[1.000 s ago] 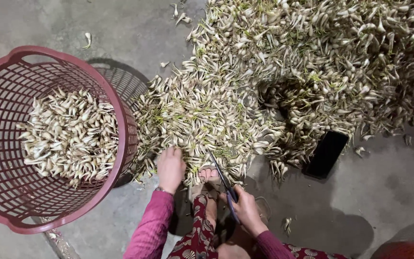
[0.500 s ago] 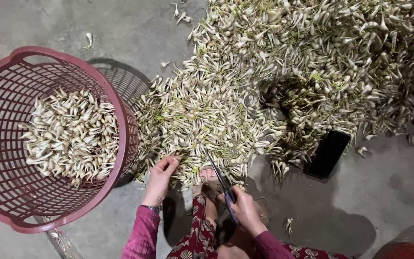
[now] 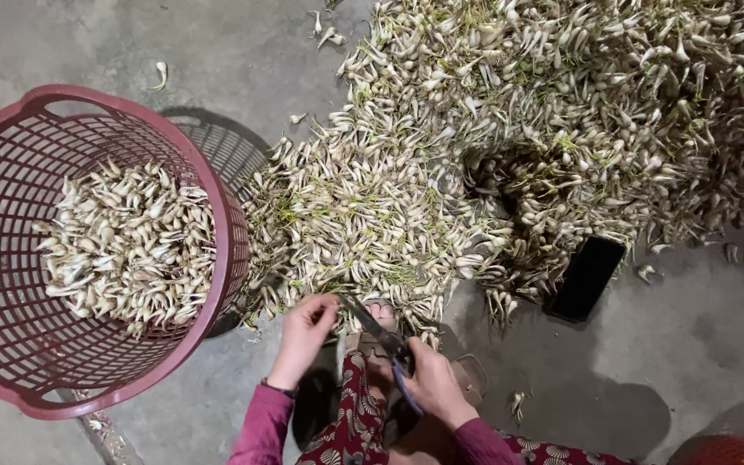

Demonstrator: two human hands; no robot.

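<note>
Head view: your right hand point(image 3: 430, 385) grips scissors point(image 3: 378, 334), blades pointing to 11 o'clock; your left hand point(image 3: 307, 323) pinches a bulb at the pile point(image 3: 510, 146), with the basket point(image 3: 217, 198) at 9 o'clock.

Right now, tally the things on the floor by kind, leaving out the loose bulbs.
Red plastic baskets: 1
Scissors: 1
Black phones: 1
Big heaps of white bulbs: 1
Total: 4
The right hand holds the scissors; the left hand pinches a bulb.
</note>
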